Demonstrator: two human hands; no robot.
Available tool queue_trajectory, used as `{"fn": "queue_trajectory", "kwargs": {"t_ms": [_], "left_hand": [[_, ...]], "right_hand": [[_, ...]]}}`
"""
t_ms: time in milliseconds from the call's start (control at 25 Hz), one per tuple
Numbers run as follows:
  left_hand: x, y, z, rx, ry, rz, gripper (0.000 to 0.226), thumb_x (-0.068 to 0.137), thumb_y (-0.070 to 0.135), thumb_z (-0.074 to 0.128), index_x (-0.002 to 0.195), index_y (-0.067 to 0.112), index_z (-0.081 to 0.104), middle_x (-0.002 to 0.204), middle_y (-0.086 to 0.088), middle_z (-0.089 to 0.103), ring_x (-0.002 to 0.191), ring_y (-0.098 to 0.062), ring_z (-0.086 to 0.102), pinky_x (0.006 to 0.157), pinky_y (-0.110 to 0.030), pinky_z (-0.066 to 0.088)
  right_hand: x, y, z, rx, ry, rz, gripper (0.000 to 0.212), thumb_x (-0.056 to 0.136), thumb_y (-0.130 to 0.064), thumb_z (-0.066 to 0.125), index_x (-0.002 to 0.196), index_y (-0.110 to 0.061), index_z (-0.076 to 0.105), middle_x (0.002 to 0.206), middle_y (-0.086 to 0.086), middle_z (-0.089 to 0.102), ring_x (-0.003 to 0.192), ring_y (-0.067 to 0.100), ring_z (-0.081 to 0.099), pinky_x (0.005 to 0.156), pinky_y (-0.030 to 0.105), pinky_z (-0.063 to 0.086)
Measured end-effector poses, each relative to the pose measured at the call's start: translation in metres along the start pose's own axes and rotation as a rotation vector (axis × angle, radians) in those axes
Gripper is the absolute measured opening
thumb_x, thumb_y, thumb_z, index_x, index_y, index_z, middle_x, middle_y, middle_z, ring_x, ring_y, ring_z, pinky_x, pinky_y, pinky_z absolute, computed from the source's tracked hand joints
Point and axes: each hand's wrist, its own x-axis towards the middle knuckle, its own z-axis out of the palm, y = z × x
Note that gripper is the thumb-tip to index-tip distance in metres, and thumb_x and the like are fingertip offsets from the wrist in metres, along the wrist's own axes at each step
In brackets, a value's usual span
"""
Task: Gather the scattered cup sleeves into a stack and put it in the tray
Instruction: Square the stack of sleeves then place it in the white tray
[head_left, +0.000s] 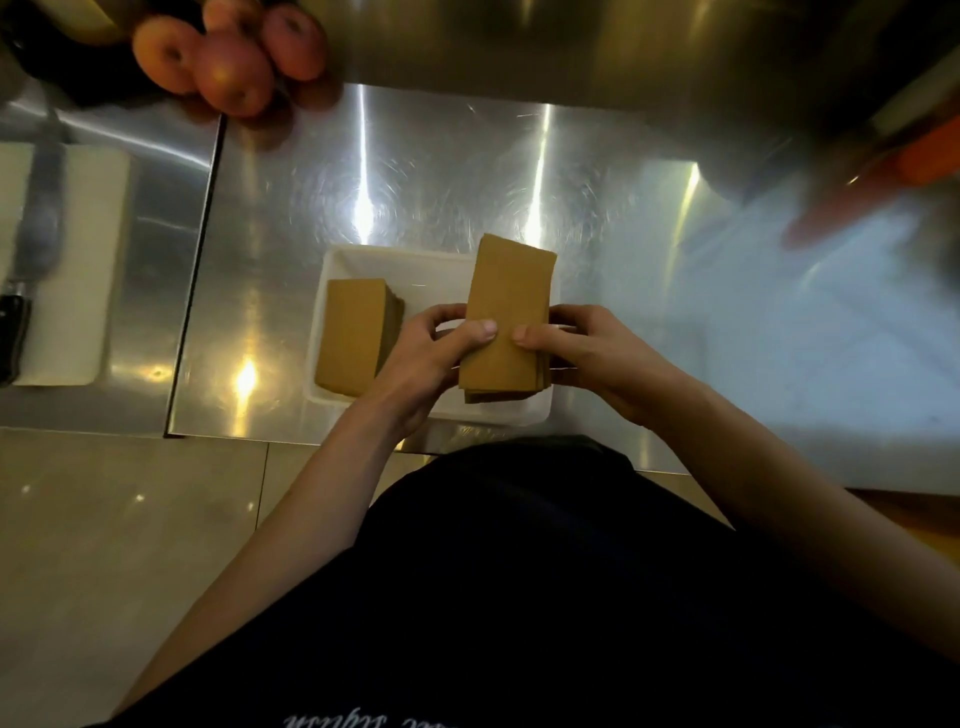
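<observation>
Both hands, left (434, 353) and right (582, 353), grip the sleeve stack (506, 317) over the tray (332, 260), probably just needs lowering beside the other stack (353, 338).

A neat stack of flat brown cardboard cup sleeves (506, 317) is over the right half of the shallow white rectangular tray (358, 254); a second brown stack (353, 335) lies in its left half.

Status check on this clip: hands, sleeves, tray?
Left hand and right hand both gripping sleeve stack over white tray. Second stack already inside. Nothing obstructing.
</observation>
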Motion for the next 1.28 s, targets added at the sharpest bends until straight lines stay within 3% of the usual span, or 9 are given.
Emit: {"fn": "queue_trajectory", "kwargs": {"t_ms": [120,200,440,640,840,1000,1160,1280], "left_hand": [[0.002,-0.006,-0.001,-0.011,-0.029,-0.019,0.084,0.063,0.046,0.078,0.133,0.012,0.048,0.120,-0.006,0.063,0.102,-0.022,0.068,0.074,-0.033,0.057],[0.005,-0.008,-0.003,-0.013,-0.043,-0.031,0.091,0.059,0.050,0.078,0.135,0.010,0.047,0.124,-0.010,0.060,0.106,-0.025,0.065,0.074,-0.033,0.056],[0.013,-0.010,-0.002,-0.005,-0.035,-0.075,0.094,0.060,0.050,0.077,0.137,0.005,0.047,0.119,-0.011,0.059,0.100,-0.022,0.062,0.068,-0.027,0.054],[0.027,-0.014,0.003,0.122,-0.027,-0.128,0.066,0.084,0.037,0.072,0.136,0.005,0.048,0.115,-0.009,0.062,0.097,-0.019,0.065,0.067,-0.024,0.055],[0.036,-0.015,0.006,0.191,-0.022,-0.195,0.061,0.089,0.033,0.068,0.138,0.006,0.045,0.125,-0.014,0.058,0.110,-0.029,0.062,0.081,-0.035,0.055],[0.037,-0.014,0.010,0.229,-0.052,-0.235,0.056,0.092,0.031,0.063,0.138,0.004,0.044,0.126,-0.015,0.057,0.112,-0.031,0.060,0.091,-0.039,0.053],[0.038,-0.010,0.016,0.253,-0.108,-0.242,0.051,0.096,0.028,0.057,0.138,0.001,0.043,0.127,-0.015,0.057,0.112,-0.028,0.059,0.088,-0.034,0.050],[0.037,-0.009,0.019,0.282,-0.142,-0.246,0.043,0.098,0.026,0.052,0.136,0.005,0.044,0.126,-0.009,0.058,0.114,-0.024,0.057,0.090,-0.031,0.049]], "right_hand": [[-0.002,0.002,-0.003,-0.033,0.033,0.042,0.092,0.046,-0.067,0.080,0.123,-0.028,0.049,0.107,-0.006,0.063,0.084,0.007,0.070,0.063,0.021,0.055],[-0.002,0.002,-0.005,-0.068,0.051,0.036,0.098,0.052,-0.066,0.079,0.134,-0.025,0.043,0.108,-0.005,0.064,0.084,0.004,0.070,0.064,0.021,0.056],[-0.001,0.007,-0.016,-0.100,0.229,-0.054,0.067,0.069,-0.064,0.069,0.124,-0.030,0.053,0.102,-0.011,0.066,0.084,0.001,0.069,0.061,0.018,0.054],[-0.002,0.021,-0.025,0.059,0.330,-0.083,0.059,0.077,-0.057,0.066,0.125,-0.025,0.053,0.110,-0.008,0.063,0.095,0.006,0.065,0.067,0.019,0.055],[0.001,0.028,-0.025,0.167,0.209,0.002,0.035,0.083,-0.051,0.064,0.108,-0.028,0.059,0.115,0.001,0.064,0.100,0.013,0.066,0.078,0.028,0.057],[0.003,0.027,-0.022,0.202,0.161,-0.009,0.022,0.088,-0.048,0.061,0.099,-0.028,0.061,0.098,-0.003,0.071,0.088,0.008,0.071,0.068,0.022,0.057],[0.005,0.024,-0.025,0.226,0.129,-0.004,0.025,0.089,-0.050,0.058,0.100,-0.028,0.062,0.085,-0.010,0.075,0.085,0.008,0.071,0.062,0.019,0.055],[0.006,0.023,-0.025,0.230,0.121,0.007,0.031,0.088,-0.052,0.058,0.105,-0.026,0.061,0.094,-0.005,0.073,0.084,0.007,0.071,0.061,0.019,0.055]]}}
